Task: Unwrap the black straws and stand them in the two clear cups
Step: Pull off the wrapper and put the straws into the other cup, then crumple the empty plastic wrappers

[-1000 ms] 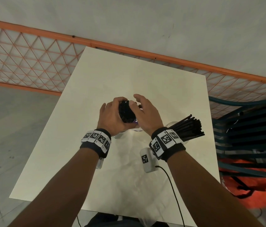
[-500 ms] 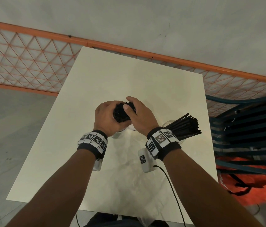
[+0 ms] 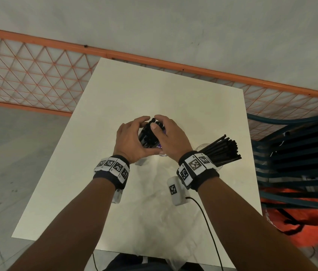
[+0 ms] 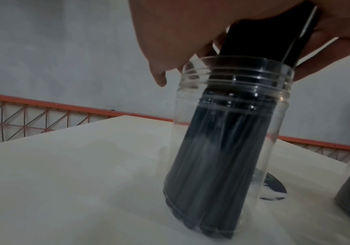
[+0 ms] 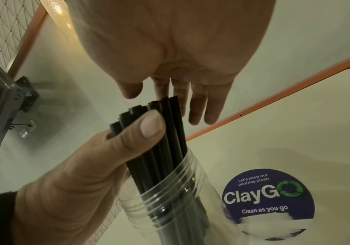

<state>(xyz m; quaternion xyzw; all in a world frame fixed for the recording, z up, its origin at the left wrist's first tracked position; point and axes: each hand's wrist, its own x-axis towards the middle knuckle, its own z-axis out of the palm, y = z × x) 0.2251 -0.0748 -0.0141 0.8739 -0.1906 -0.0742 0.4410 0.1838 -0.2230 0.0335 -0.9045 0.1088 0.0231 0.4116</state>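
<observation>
Left hand still grips straws in cup; right hand has loosened.

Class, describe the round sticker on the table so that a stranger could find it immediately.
Start at the white table, then find the clear cup of black straws between the hands. The sticker lies flat on the tabletop just beside that cup. It is the only printed thing there: a dark blue circle reading "ClayGo, Clean as you go" with a green recycling symbol.
</observation>
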